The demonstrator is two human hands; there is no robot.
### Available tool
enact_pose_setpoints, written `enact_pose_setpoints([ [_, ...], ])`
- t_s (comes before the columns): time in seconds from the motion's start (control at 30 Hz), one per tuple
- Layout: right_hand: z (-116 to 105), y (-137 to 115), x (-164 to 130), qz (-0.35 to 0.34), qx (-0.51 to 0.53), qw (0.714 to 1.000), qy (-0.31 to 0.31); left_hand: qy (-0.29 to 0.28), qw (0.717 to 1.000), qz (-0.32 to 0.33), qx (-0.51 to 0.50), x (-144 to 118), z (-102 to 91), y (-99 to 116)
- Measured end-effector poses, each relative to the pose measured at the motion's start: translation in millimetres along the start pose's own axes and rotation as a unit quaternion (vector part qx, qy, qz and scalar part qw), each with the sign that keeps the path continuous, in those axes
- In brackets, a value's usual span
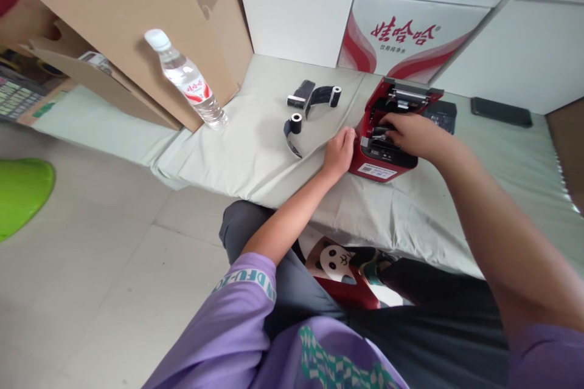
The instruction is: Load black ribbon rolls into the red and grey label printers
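Note:
A red and black label printer (387, 161) stands on the cloth-covered table with its lid raised. Against its left side my left hand (339, 150) is closed, the fingers pressed to the casing and partly hidden. From the right, my right hand (408, 132) reaches into the open printer. Its fingers are bent together at a dark, shiny part inside; what they grip is not clear. To the left of the printer lie black ribbon rolls with pale cores: one roll (295, 124) with a loose tail, and further back another roll (335, 96) with its ribbon partly unwound.
A water bottle (194, 86) stands by a large cardboard box (182, 6) at the left. Behind the printer, a black box (442, 117) and a dark phone (500, 112) lie near stacked white cartons (296, 15). A green stool (22, 194) is at the far left.

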State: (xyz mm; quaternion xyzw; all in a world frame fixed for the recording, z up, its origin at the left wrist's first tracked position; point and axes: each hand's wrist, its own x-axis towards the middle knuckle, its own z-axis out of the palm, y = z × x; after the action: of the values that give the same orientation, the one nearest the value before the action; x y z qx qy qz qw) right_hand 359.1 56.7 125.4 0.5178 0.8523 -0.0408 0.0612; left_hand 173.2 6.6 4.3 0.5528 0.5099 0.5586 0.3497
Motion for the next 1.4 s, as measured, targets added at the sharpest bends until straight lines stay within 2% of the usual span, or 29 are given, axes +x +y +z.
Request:
enact_pose_setpoints([
  [0.17, 0, 4, 0, -0.005, 0.015, 0.999, 0.041, -0.004, 1.0, -0.004, -0.01, 1, 1.3, -1],
  [0.23, 6, 8, 1, -0.017, 0.031, 0.998, 0.058, 0.002, 1.0, -0.002, -0.008, 2, 2.0, -3],
  [0.33, 17, 16, 6, 0.002, 0.042, 0.997, 0.066, 0.006, 1.0, -0.006, -0.019, 2, 2.6, -4],
  [0.5, 24, 24, 16, 0.016, 0.055, 0.997, 0.042, 0.003, 1.0, -0.009, -0.021, 2, 2.1, -4],
  [0.67, 15, 12, 24, 0.046, 0.03, 0.998, -0.02, 0.007, 1.0, -0.006, -0.012, 1, 1.4, -3],
  [0.73, 9, 7, 22, 0.053, 0.029, 0.998, -0.018, 0.002, 1.0, -0.004, -0.008, 1, 1.1, -3],
  [0.83, 1, 1, 6, 0.067, 0.086, 0.994, -0.003, 0.002, 1.0, -0.003, -0.003, 2, 1.3, -4],
  [0.97, 0, -5, -33, 0.08, 0.218, 0.972, 0.032, -0.001, 1.0, -0.009, 0.0, 2, 2.8, -5],
  [1.07, 7, -9, -56, 0.039, 0.185, 0.976, 0.106, -0.008, 1.0, -0.005, 0.008, 1, 2.0, -4],
  [1.13, 12, -11, -64, 0.026, 0.16, 0.975, 0.152, -0.003, 1.0, 0.019, 0.023, 0, -0.5, 0],
  [1.2, 16, -12, -67, 0.022, 0.158, 0.973, 0.168, -0.006, 0.996, 0.078, 0.048, 0, -4.2, 5],
  [1.3, 19, -13, -72, -0.001, 0.163, 0.972, 0.167, -0.068, 0.977, 0.18, 0.09, -1, -9.9, 11],
  [1.4, 21, -13, -77, -0.008, 0.193, 0.96, 0.2, -0.118, 0.961, 0.222, 0.115, -3, -13.3, 14],
])
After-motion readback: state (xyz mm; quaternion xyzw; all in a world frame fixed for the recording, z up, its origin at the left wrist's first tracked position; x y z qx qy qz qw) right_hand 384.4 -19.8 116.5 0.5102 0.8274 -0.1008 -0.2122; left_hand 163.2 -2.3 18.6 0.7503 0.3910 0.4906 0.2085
